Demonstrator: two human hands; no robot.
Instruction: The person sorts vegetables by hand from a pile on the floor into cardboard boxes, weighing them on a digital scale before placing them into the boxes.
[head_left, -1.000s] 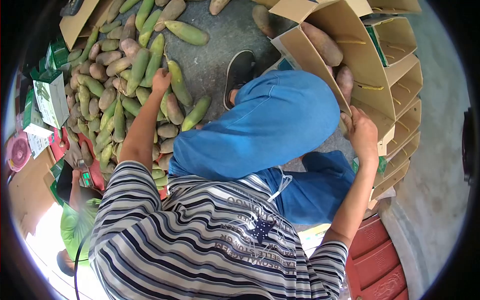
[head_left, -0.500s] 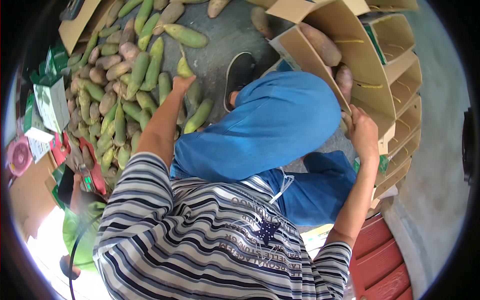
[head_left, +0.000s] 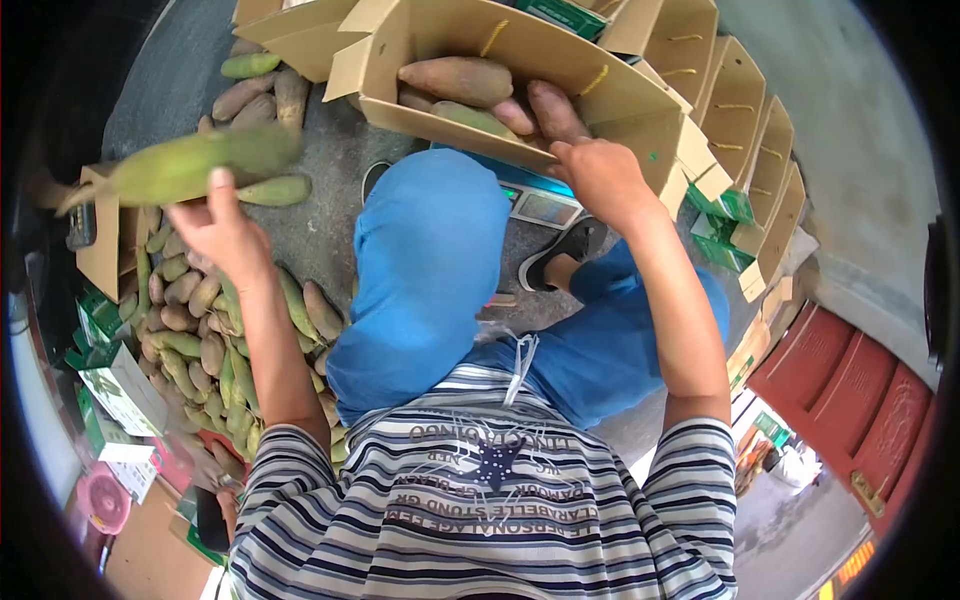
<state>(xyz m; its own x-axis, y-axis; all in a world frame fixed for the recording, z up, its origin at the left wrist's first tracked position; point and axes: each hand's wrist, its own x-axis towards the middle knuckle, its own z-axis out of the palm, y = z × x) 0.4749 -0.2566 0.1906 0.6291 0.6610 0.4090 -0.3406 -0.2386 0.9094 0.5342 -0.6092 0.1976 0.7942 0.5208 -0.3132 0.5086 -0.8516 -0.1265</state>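
My left hand point(head_left: 222, 235) is raised above the floor, shut on a long green fruit point(head_left: 195, 163) that looks blurred. My right hand point(head_left: 598, 172) reaches into an open cardboard box point(head_left: 520, 55) in front of me and presses on a brownish fruit point(head_left: 553, 110) at the box's near wall. Other brown and green fruits point(head_left: 457, 80) lie inside that box. My knees in blue trousers point(head_left: 425, 255) are between the two arms.
A heap of green and brown fruits point(head_left: 195, 335) covers the floor at left. Stacked empty cartons point(head_left: 745, 120) stand at right, a scale display point(head_left: 540, 207) under the box, green-white packs point(head_left: 115, 385) at lower left, a red door point(head_left: 850, 400) at right.
My left hand lifted a green fruit out of the floor heap and raised it. The view swung toward the box, and my right hand moved from the box's edge onto the fruit inside.
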